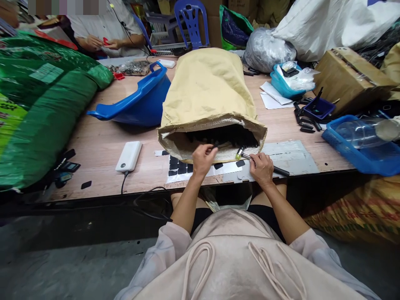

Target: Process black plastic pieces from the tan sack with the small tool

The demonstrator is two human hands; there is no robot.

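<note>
A large tan paper sack (212, 87) lies on the table with its mouth towards me, and black parts (226, 134) fill the inside. At the lower lip of that mouth, my left hand (203, 160) is closed in a pinch on a small dark piece whose kind I cannot make out. My right hand (261, 168) grips a small hammer (281, 171) with a metal shaft, a black handle and a yellowish-tipped head, which rests near the sack's opening. Under the lip and my hands lies a white sheet of black stickers (178, 170), partly covered by the sack.
Left of the sack are a tilted blue basin (137, 102), a white power bank (129, 156) with a cable, and green sacks (62, 112). To the right stand a blue tray (368, 160), a cardboard box (350, 79) and loose black parts (306, 123). Another person's hands (106, 43) hold something red across the table.
</note>
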